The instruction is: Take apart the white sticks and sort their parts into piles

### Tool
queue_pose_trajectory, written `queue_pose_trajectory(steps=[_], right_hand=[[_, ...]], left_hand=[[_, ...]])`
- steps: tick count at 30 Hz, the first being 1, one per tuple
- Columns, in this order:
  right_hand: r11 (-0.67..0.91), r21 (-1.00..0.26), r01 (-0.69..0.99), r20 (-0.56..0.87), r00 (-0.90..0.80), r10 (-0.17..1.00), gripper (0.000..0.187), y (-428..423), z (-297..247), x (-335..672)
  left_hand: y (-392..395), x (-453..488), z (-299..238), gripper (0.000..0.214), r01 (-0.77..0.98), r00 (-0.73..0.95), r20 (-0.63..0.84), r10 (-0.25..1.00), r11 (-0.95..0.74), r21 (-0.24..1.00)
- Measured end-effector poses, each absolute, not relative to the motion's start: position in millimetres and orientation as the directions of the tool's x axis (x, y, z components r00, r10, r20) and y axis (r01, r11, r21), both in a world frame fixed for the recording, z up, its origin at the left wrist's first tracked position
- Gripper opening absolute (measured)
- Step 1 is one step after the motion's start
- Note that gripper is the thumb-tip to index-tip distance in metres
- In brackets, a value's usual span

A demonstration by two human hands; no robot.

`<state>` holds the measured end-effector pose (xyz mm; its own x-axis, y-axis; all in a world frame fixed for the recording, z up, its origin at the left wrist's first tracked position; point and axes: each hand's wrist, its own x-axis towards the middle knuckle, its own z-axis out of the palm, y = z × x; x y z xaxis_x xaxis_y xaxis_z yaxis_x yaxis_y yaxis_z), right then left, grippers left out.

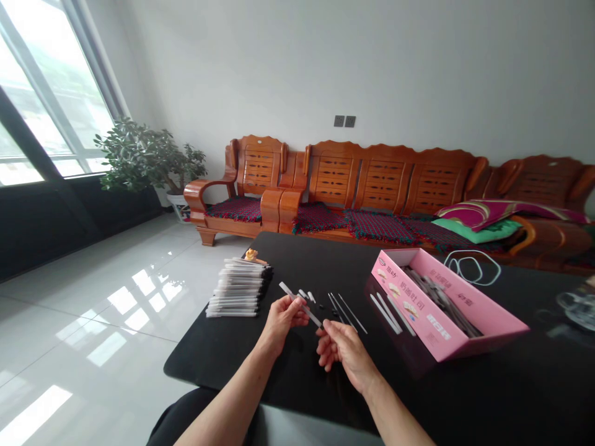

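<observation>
My left hand [284,314] pinches a clear pen barrel [297,301] that slants up to the left over the black table [242,353]. My right hand [343,351] is closed beside it, fingertips at the barrel's lower end; what it holds is too small to make out. Just beyond the hands lie loose pen parts [310,297] and thin refills [346,310]. A stack of assembled pens [238,288] sits to the left.
An open pink box [437,322] of pen parts stands at the right, with two clear barrels [385,311] beside it and a white cord loop [471,267] behind. A wooden sofa [362,186] and a potted plant [146,158] stand beyond the table.
</observation>
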<state>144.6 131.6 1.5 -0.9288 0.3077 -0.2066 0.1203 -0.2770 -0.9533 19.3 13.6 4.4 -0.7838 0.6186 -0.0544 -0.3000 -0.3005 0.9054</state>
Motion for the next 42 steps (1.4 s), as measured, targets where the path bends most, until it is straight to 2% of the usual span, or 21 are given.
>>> queue_pose_trajectory(steps=[3,7,12,16,20,22,23,24,26,28,29,31,35,39,42], right_hand=[[-0.294,-0.946,0.139,-0.224,-0.934,0.278,0.051,131,1,144],[-0.282,-0.954,0.100,-0.190,-0.931,0.313,0.045,131,0,144],[-0.320,-0.935,0.156,-0.239,-0.941,0.240,0.053,130,-2,145],[-0.267,-0.955,0.132,-0.210,-0.933,0.292,0.046,129,0,145],[-0.132,-0.981,0.143,-0.182,-0.915,0.359,0.044,136,0,144],[0.027,-0.983,0.182,-0.157,-0.902,0.402,0.041,142,-3,144],[0.162,-0.965,0.208,-0.118,-0.890,0.440,0.038,146,-5,144],[0.327,-0.915,0.235,-0.050,-0.873,0.486,0.036,149,-7,144],[0.644,-0.707,0.293,0.144,-0.832,0.536,0.031,154,-13,143],[0.814,-0.475,0.334,0.294,-0.811,0.505,0.026,157,-20,141],[0.849,-0.399,0.346,0.327,-0.811,0.485,0.025,158,-23,139],[0.875,-0.322,0.362,0.340,-0.818,0.464,0.024,160,-28,135],[0.874,-0.289,0.391,0.351,-0.806,0.477,0.025,163,-30,129],[0.854,-0.394,0.339,0.335,-0.813,0.477,0.031,157,-21,132],[0.826,-0.514,0.233,0.291,-0.858,0.423,0.040,146,-13,138]], left_hand=[[14,19,4,0.037,-0.298,-0.784,-0.055,0.619,-0.297,0.907],[14,19,5,0.037,-0.298,-0.783,-0.056,0.620,-0.294,0.908],[14,20,6,0.037,-0.294,-0.787,-0.063,0.614,-0.282,0.913],[13,17,4,0.037,-0.295,-0.798,-0.070,0.599,-0.287,0.912],[12,11,-1,0.035,-0.311,-0.847,-0.114,0.520,-0.310,0.898],[12,8,-5,0.033,-0.330,-0.864,-0.147,0.481,-0.322,0.887],[12,7,-7,0.032,-0.340,-0.869,-0.162,0.467,-0.328,0.881],[12,6,-9,0.031,-0.350,-0.872,-0.175,0.457,-0.332,0.876],[13,6,-12,0.029,-0.365,-0.873,-0.194,0.447,-0.336,0.868],[14,6,-14,0.028,-0.373,-0.871,-0.204,0.448,-0.331,0.867],[14,6,-15,0.027,-0.374,-0.870,-0.206,0.449,-0.327,0.868],[15,7,-15,0.027,-0.378,-0.866,-0.211,0.454,-0.316,0.870],[15,8,-17,0.028,-0.384,-0.856,-0.216,0.470,-0.297,0.875],[15,7,-16,0.027,-0.377,-0.857,-0.209,0.471,-0.296,0.878],[15,8,-16,0.027,-0.375,-0.860,-0.210,0.464,-0.299,0.877]])
